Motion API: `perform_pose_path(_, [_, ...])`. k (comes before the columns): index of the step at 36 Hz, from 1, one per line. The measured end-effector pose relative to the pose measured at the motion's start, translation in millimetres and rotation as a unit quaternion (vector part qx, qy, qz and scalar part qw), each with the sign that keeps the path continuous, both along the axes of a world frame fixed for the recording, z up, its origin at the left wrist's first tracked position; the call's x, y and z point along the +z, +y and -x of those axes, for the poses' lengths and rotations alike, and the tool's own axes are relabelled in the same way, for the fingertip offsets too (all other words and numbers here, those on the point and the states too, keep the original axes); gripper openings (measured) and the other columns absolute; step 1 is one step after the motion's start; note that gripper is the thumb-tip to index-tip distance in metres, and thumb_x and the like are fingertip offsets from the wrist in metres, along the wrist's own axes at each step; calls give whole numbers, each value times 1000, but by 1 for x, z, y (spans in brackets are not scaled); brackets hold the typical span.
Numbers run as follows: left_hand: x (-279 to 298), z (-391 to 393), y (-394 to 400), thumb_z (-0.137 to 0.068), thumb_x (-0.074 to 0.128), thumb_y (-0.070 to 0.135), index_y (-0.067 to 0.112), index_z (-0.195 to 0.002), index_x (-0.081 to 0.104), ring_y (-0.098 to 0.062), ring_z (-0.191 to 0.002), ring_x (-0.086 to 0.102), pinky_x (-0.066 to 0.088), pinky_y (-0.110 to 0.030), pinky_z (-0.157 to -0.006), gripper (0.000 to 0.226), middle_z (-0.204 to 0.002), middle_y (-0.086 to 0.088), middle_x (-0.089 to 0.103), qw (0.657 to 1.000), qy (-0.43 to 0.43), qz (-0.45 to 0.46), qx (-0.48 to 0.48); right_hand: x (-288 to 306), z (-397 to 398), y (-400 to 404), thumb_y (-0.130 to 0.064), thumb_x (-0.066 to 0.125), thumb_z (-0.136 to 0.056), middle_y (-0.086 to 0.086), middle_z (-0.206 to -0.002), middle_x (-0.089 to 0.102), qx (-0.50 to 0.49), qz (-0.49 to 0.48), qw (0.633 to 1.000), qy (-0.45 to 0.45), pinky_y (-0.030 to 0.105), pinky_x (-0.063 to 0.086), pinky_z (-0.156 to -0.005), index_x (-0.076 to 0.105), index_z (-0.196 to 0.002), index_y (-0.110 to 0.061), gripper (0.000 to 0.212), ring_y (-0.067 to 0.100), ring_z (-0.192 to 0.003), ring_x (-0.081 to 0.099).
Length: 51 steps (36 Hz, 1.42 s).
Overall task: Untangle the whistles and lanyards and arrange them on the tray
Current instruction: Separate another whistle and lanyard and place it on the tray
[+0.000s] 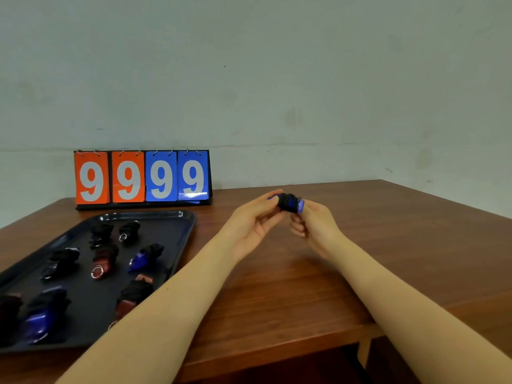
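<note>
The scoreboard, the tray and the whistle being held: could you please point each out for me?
Scoreboard [142,177]: head view, on its number cards.
Tray [144,214]: head view, on its bare far rim.
Whistle [289,203]: head view, on the black lanyard wrapped round it.

Bare room: plain wall [277,79], wooden table [304,286], scoreboard [142,177].

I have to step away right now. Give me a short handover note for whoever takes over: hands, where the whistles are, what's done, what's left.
Left hand and right hand both pinch one blue whistle, its black lanyard wrapped round it, held above the wooden table.
Done: about nine wrapped whistles lie in rows on the black tray at the left, in front of the scoreboard.
Left: place the held whistle on the tray. No loose whistles show on the table.
</note>
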<state>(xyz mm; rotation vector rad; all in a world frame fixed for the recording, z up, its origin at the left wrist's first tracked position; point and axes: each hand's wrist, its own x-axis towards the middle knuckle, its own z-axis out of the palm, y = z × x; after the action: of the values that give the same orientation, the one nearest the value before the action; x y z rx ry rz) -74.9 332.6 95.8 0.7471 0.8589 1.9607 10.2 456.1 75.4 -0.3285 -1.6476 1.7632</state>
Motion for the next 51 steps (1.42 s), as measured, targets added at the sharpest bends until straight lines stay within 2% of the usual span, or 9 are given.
perform_pose_path(5, [2, 1, 1, -92, 50, -4, -2, -98, 65, -25, -96, 68, 59, -31, -78, 15, -98, -19, 70, 993, -105, -50, 12, -1, 1, -3, -11, 45, -99, -1, -56, 48, -39, -79, 996, -33, 23, 34, -45, 61, -83, -8, 23, 11, -47, 41])
perform_pose_path(10, [-2, 12, 4, -93, 49, -6, -2, -98, 62, -24, -96, 67, 56, -31, -86, 15, -99, -18, 68, 985, -141, -64, 81, -8, 4, -6, -19, 52, -97, -2, -60, 53, -117, -287, 948, -73, 20, 42, -52, 60, -81, -16, 19, 7, -51, 48])
perform_pose_path(13, [-9, 18, 6, -92, 53, -6, 0, -99, 64, -24, -100, 65, 49, -35, -98, 15, -107, -18, 65, 983, -118, -31, 140, -11, 4, -7, -20, 54, -96, -4, -62, 53, -137, -451, 877, -95, 17, 36, -55, 58, -81, -16, 16, 5, -54, 45])
perform_pose_path(19, [-11, 19, 2, -89, 60, -3, 6, -104, 67, -14, -93, 66, 55, -27, -86, 19, -103, -11, 68, 970, 34, 43, 235, -13, 4, -10, -19, 53, -96, -16, -63, 43, -149, -571, 800, -103, 16, 31, -55, 49, -81, -23, 16, 2, -57, 43])
perform_pose_path(27, [-13, 19, 5, -87, 68, 11, 33, -95, 70, -10, -99, 64, 52, -31, -94, 23, -101, 4, 68, 886, 315, 128, 316, -15, 5, -6, -18, 49, -97, -14, -74, 50, -172, -513, 833, -113, 19, 34, -55, 57, -95, -18, 8, 5, -63, 49])
perform_pose_path(31, [-13, 16, 6, -87, 67, 13, 28, -104, 70, -11, -101, 63, 51, -30, -94, 23, -106, 1, 68, 883, 324, 131, 313, -13, 8, -6, -17, 46, -99, -7, -82, 54, -203, -445, 864, -117, 20, 38, -58, 54, -95, -16, 9, 6, -68, 50])
perform_pose_path(37, [-12, 14, 6, -87, 68, 11, 38, -92, 69, -13, -102, 65, 51, -32, -95, 27, -105, 4, 70, 894, 322, 120, 286, -9, 5, -6, -18, 48, -99, -2, -89, 63, -234, -375, 894, -80, 23, 51, -66, 53, -95, -19, 7, 12, -74, 62])
perform_pose_path(45, [-14, 19, 3, -88, 64, 3, 14, -111, 70, -1, -80, 70, 54, -13, -71, 26, -95, 5, 69, 914, 305, 122, 240, -6, -3, -4, -16, 53, -97, 6, -88, 68, -166, -272, 947, -51, 20, 54, -58, 56, -89, -23, 11, 15, -57, 67])
perform_pose_path(51, [-14, 21, 3, -89, 63, 2, 12, -110, 70, -5, -83, 71, 54, -15, -73, 24, -98, 2, 70, 925, 292, 109, 217, -1, -2, -4, -11, 57, -95, 10, -86, 69, -123, -162, 979, -21, 26, 57, -61, 63, -93, -12, 6, 19, -66, 70])
